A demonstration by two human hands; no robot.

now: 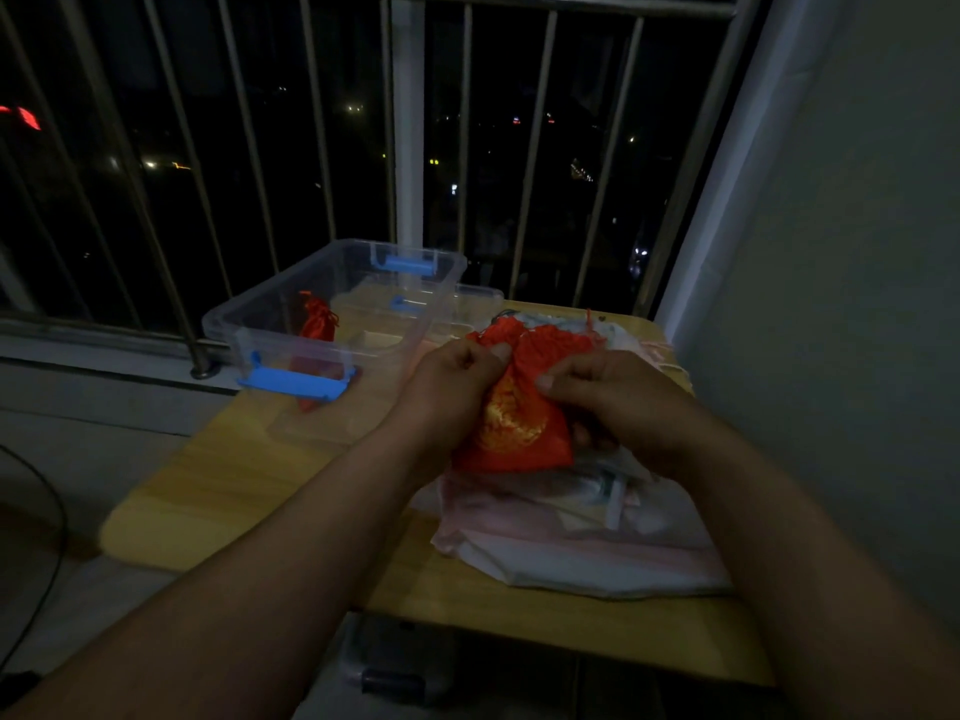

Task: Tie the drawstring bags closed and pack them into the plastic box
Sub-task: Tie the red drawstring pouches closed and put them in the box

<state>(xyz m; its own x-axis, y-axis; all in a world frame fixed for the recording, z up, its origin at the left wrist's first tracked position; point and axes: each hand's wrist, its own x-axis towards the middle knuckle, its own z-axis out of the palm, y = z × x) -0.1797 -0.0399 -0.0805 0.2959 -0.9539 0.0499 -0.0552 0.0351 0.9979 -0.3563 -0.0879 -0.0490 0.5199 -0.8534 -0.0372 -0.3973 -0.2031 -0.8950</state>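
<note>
**Red drawstring bag held in both hands; plastic box at far left**

Item 1. Red drawstring bag (519, 433), satin-like with a gold pattern on its face. It was held above the right half of the table, its mouth pointing away from the person and its bottom nearest them. Loose red cord ends (589, 320) stood up at the far side of the mouth.

Item 2. Left hand (457, 379). Its fingers were curled, and the thumb and forefinger pinched the left edge of the bag's mouth.

Item 3. Right hand (610, 397). Its fingers were curled over the bag's right side and gripped the fabric. What the fingertips held underneath could not be told.

Item 4. Clear plastic box (228, 330), open-topped, on the far left part of the table. It had one blue latch (296, 383) on its near end and another on its far end.

Item 5. Small red bag (315, 324), standing inside the box toward its left wall, neck gathered.

Item 6. Heap of pale pouches (571, 543), lying on the table at right, below and near the hands. Details were dim.

Item 7. Wooden table (249, 491), light-coloured.

Item 8. Metal railing (249, 148), upright bars beyond the table against a dark night view. A plain wall (857, 252) stood at right.
</note>
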